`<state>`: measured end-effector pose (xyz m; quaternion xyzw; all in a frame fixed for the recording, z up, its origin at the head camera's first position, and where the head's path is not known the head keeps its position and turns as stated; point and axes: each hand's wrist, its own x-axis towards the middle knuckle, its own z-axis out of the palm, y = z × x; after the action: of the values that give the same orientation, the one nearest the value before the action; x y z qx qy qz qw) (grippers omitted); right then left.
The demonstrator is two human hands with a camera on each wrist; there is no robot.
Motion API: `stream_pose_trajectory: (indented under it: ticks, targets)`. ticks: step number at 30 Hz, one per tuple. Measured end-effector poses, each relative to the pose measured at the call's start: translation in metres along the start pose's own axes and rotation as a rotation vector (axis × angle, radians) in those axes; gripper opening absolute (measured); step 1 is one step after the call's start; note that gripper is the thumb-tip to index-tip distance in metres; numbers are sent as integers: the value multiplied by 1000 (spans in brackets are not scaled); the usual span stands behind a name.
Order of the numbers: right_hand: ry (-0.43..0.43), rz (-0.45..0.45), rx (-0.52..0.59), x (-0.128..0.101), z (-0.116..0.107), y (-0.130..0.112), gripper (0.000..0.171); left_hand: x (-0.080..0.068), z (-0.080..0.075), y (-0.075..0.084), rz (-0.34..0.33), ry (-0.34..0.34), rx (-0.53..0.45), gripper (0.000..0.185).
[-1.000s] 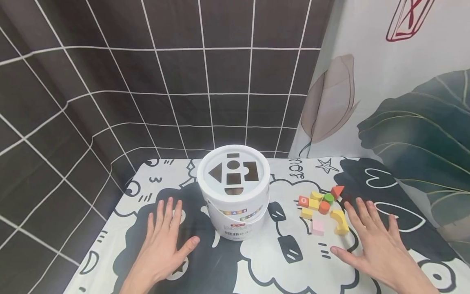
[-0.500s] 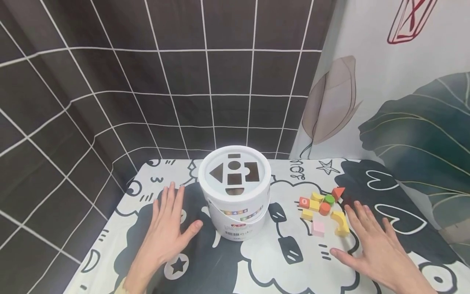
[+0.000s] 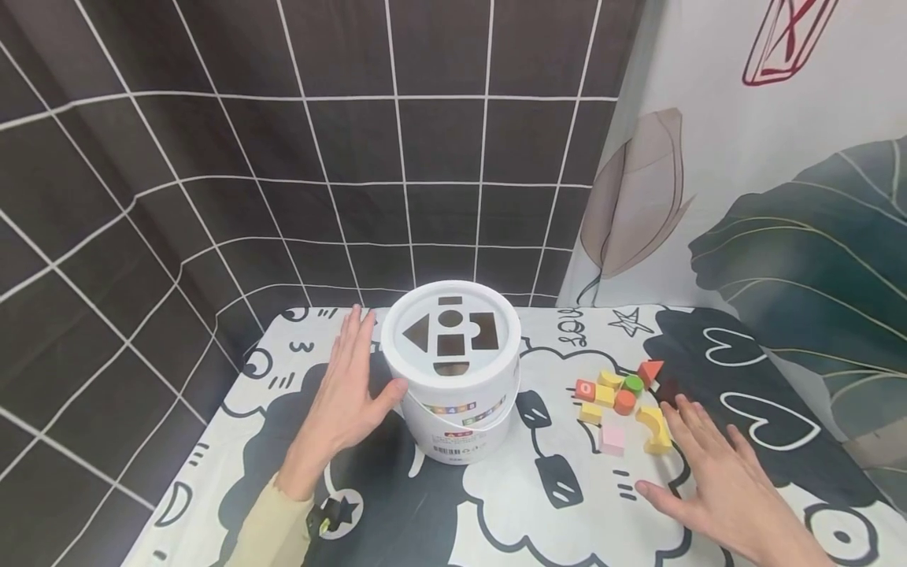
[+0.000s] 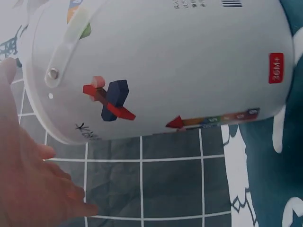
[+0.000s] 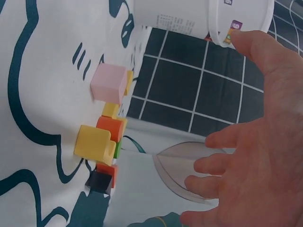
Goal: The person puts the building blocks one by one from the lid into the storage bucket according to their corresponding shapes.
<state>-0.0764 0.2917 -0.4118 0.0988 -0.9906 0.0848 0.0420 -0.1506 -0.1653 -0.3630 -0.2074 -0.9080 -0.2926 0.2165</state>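
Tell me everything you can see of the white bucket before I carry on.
The white bucket, apparently plastic, stands upright on patterned cloth. Its lid is on, with six cutouts: triangle, circle, square, small rectangle, half-round, notched rectangle. A pale handle hangs across the front. The wall carries colored prints, a barcode and a red 36M+ mark. The left hand is beside it; whether they touch is unclear.
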Motion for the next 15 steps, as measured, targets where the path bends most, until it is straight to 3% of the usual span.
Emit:
stream_pose_trajectory:
  ticks: [6,15]
  targets:
    - [22,-21,1,-1,2,0,111,16,5,-1,36,31,-42,90]
    - [18,-26,23,-3,1,0,108,21,7,-5,34,-59,-60,95]
